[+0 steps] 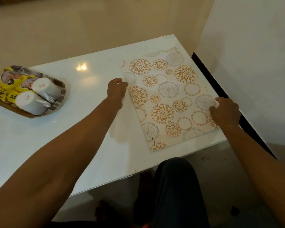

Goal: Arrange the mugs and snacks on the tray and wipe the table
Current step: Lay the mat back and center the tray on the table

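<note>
White table: tray left, floral placemat right.

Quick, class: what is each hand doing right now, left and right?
Left hand: grips the left edge of the placemat.
Right hand: fingers curled on the placemat's right edge, holding it.

One head-worn wide-angle view looks forward and steeply down from above the near edge of the white table, close over both forearms, with floor beyond and a wall at right.
</note>
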